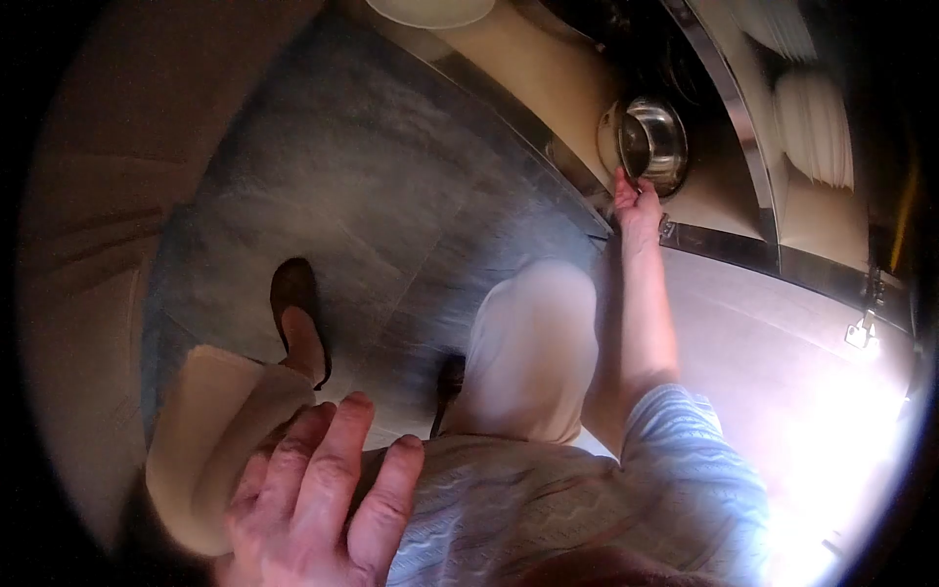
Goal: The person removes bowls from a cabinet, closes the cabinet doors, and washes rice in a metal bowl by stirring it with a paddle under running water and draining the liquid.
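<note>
My right hand (638,203) reaches into an open cabinet or drawer at the upper right. Its fingers are closed at the near rim of a shiny round bowl (669,147), which looks like metal. A smaller curved shape shows inside the bowl, too dim to name. Close to the camera at the lower left, my left hand (318,489) holds nothing, its fingers apart and slightly bent, in front of my body and leg.
White ribbed items, perhaps stacked dishes (814,125), stand in a compartment to the right. A pale round dish (430,8) shows at the top edge. A small metal tag or key (861,331) hangs by the cabinet edge. Grey tiled floor (362,166) lies below.
</note>
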A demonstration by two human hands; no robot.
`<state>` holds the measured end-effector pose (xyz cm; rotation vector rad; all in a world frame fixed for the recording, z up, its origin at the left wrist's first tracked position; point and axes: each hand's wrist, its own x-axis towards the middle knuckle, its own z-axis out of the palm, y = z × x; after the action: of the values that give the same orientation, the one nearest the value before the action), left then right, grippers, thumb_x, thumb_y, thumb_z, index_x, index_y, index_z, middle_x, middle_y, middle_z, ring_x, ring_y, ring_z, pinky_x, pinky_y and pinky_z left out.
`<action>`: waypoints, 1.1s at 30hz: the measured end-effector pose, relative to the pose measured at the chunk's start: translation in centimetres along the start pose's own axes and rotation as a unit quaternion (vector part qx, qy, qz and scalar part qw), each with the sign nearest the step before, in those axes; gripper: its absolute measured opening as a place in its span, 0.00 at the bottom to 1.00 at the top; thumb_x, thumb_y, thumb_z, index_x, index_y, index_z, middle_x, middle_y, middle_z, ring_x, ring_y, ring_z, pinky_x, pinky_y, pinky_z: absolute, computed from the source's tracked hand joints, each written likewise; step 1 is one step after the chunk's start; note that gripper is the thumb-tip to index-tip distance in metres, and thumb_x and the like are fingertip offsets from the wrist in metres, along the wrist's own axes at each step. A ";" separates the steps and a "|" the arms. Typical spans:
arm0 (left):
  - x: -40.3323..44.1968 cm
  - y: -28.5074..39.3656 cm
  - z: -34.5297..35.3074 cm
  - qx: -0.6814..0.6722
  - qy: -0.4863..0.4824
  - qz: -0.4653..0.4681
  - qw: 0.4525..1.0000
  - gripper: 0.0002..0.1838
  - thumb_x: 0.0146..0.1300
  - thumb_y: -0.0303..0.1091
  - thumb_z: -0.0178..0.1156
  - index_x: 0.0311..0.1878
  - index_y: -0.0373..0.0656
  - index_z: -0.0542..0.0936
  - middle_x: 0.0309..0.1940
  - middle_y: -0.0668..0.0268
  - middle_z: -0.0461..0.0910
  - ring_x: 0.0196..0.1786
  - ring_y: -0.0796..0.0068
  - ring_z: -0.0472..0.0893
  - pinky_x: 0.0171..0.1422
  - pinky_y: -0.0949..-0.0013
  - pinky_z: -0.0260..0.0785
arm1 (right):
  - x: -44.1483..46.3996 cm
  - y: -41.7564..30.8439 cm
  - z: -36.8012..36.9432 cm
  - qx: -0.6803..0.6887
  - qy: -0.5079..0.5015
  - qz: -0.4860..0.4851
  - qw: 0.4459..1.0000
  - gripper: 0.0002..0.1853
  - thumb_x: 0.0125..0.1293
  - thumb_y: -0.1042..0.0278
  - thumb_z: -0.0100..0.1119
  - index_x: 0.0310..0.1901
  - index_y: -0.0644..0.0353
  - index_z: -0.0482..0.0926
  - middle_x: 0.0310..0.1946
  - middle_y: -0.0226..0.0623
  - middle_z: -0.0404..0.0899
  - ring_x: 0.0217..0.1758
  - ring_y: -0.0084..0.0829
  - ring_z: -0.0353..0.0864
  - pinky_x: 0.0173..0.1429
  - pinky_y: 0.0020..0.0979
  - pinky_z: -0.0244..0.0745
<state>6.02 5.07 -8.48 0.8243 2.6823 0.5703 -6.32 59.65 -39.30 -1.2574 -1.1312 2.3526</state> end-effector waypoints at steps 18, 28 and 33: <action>1.4 -1.6 -5.3 -0.058 -0.078 -0.064 0.993 0.27 0.56 0.23 0.58 0.60 0.49 0.70 0.52 0.58 0.74 0.36 0.73 0.79 0.29 0.80 0.75 | 2.9 -5.8 18.6 -0.798 -0.021 -0.495 0.343 0.18 0.62 0.56 0.48 0.44 0.59 0.79 0.38 0.47 0.80 0.43 0.44 0.79 0.47 0.35 0.72; 1.1 -2.0 -3.7 0.069 -0.083 -0.071 0.992 0.19 0.55 0.33 0.61 0.52 0.53 0.77 0.51 0.61 0.75 0.38 0.70 0.80 0.28 0.81 0.77 | 18.6 -10.5 18.2 -0.926 -0.177 -0.322 0.085 0.22 0.66 0.53 0.44 0.51 0.61 0.74 0.48 0.49 0.75 0.51 0.46 0.74 0.55 0.39 0.67; 1.2 -1.9 -3.9 0.053 -0.117 -0.089 0.988 0.19 0.54 0.33 0.62 0.51 0.54 0.78 0.51 0.63 0.76 0.39 0.71 0.80 0.25 0.80 0.74 | 18.6 -11.1 18.7 -0.946 -0.198 -0.237 0.104 0.23 0.67 0.50 0.43 0.53 0.59 0.73 0.52 0.48 0.73 0.53 0.45 0.72 0.58 0.40 0.65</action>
<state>2.67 3.20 -6.08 0.6248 2.5508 0.2736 -33.74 67.18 -36.20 -0.2440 2.4884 0.6066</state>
